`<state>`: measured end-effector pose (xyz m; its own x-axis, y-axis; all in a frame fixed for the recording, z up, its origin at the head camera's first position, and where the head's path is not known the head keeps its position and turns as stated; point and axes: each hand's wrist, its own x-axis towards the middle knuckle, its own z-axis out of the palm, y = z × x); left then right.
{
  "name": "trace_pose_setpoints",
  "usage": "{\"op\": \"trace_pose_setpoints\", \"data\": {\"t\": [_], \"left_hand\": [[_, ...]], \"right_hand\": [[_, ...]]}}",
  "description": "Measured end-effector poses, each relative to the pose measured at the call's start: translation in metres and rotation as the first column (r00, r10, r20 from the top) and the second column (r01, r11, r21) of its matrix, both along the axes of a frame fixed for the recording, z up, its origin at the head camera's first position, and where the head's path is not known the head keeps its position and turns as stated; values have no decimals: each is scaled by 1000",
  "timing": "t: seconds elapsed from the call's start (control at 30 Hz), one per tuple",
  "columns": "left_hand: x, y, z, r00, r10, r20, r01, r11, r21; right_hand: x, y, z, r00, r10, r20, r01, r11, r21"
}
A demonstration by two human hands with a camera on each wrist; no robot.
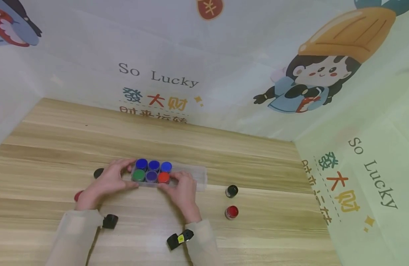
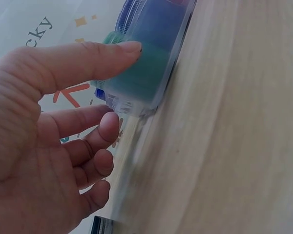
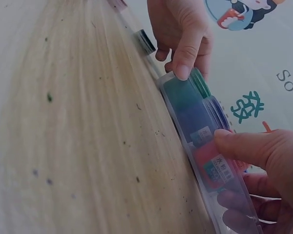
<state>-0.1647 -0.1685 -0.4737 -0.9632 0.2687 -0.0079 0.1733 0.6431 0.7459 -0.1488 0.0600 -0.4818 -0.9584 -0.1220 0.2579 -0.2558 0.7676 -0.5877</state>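
Observation:
A long clear plastic box stands on the table, its left part filled by two rows of small paint jars. Blue lids line the back row; in front are a green-lidded jar, a purple-lidded jar and a red paint jar. My left hand grips the box's left end, thumb on the front wall beside the green jar, other fingers curled behind. With my right hand I hold the red jar, thumb at its front by the rim, fingers inside the box, seen through the clear wall.
To the right of the box stand a black paint jar and a dark red one. Beside my left wrist lie a black round piece and a partly hidden red one. A printed cloth hangs behind the table.

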Motion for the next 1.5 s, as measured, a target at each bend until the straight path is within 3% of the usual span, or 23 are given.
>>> {"op": "trace_pose_setpoints", "data": {"t": [0.47, 0.63, 0.8, 0.9, 1.0, 1.2, 1.3, 1.5], "left_hand": [[1, 0, 2, 1000, 1, 3, -1, 1000, 5], [1, 0, 4, 1000, 2, 13, -2, 1000, 3], [3, 1, 13, 1000, 5, 3, -5, 1000, 24], [2, 4, 21, 998, -3, -59, 5, 999, 33], [1, 10, 29, 984, -20, -179, 26, 999, 36], [4, 29, 52, 922, -39, -385, 84, 991, 100], [8, 40, 67, 900, -41, -433, 119, 981, 153], [12, 59, 92, 883, -85, -462, 233, 933, 274]], "right_hand": [[0, 1, -2, 999, 2, -38, -4, 998, -57], [0, 2, -3, 999, -3, -39, -2, 990, -143], [0, 6, -2, 996, -2, -88, -22, 962, -270], [1, 9, 4, 994, 9, -112, -50, 929, -367], [2, 10, 13, 991, 25, -128, -84, 872, -482], [9, 12, 38, 988, -4, -154, -99, 750, -654], [13, 14, 52, 992, -13, -128, -82, 700, -710], [21, 18, 78, 994, 0, -110, -84, 651, -755]]}}
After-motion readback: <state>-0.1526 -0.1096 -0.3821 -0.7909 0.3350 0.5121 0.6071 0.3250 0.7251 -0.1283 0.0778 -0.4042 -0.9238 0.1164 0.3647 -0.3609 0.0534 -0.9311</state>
